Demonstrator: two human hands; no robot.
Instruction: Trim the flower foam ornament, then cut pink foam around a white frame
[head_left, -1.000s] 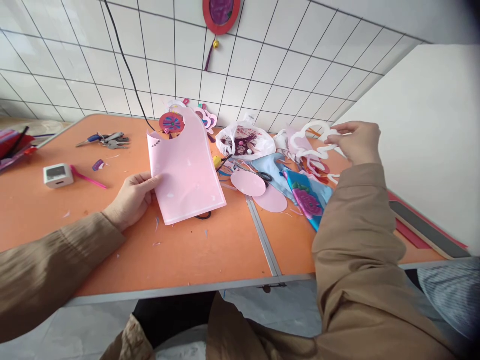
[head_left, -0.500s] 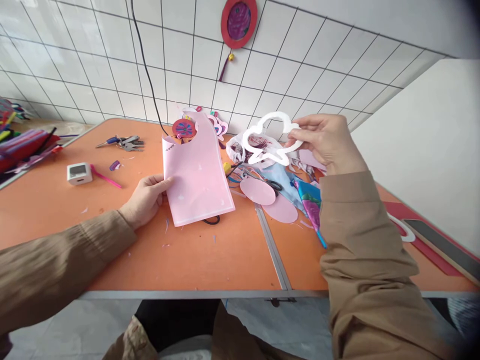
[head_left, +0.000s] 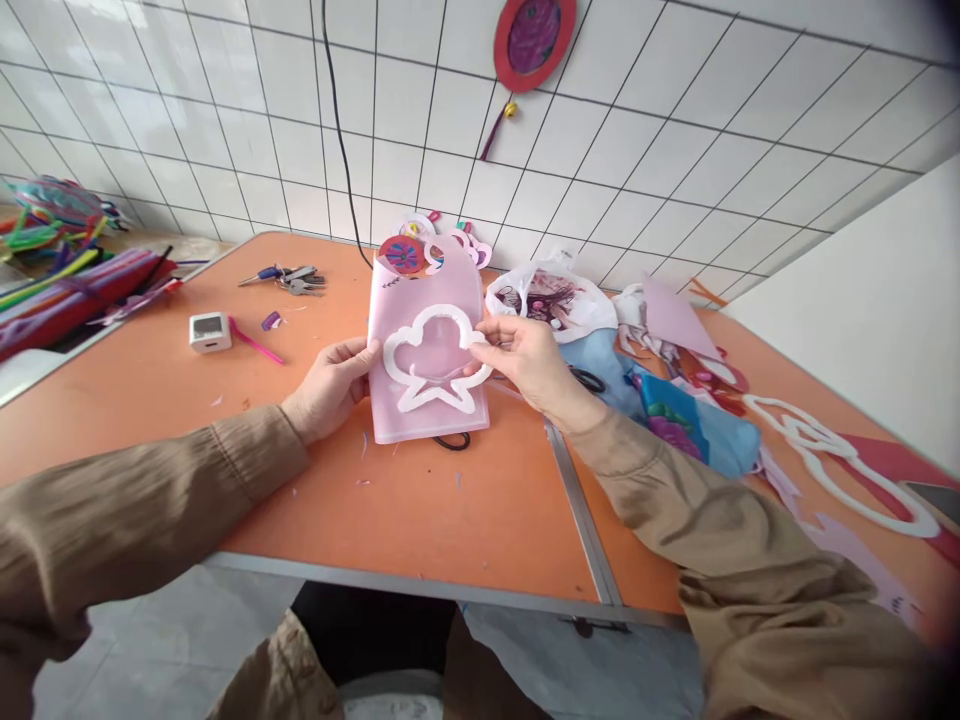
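Note:
My left hand [head_left: 334,385] pinches the left edge of a pink sheet of paper [head_left: 390,422], thumb on its front. A rounded piece is cut out of the sheet's top edge. With thumb and fingers closed, my right hand [head_left: 525,365] grips the right side of a white flower-shaped frame [head_left: 439,312]. The frame lies over the front of the pink sheet, its two points toward the bottom. Whether it presses flat on the paper I cannot tell. A black loop [head_left: 452,441] shows just below the sheet's lower edge.
Behind the sheet lies a red round ornament [head_left: 400,255]. On the right are a plastic bag [head_left: 585,305], blue shiny fabric [head_left: 720,435] and white frames [head_left: 862,490]. Keys [head_left: 301,280] and a small white device [head_left: 210,332] sit on the left of the orange table [head_left: 315,520].
My right hand has brought the white frame left and down, from beside the pink sheet to over its front. The view has shifted; my left hand still holds the sheet.

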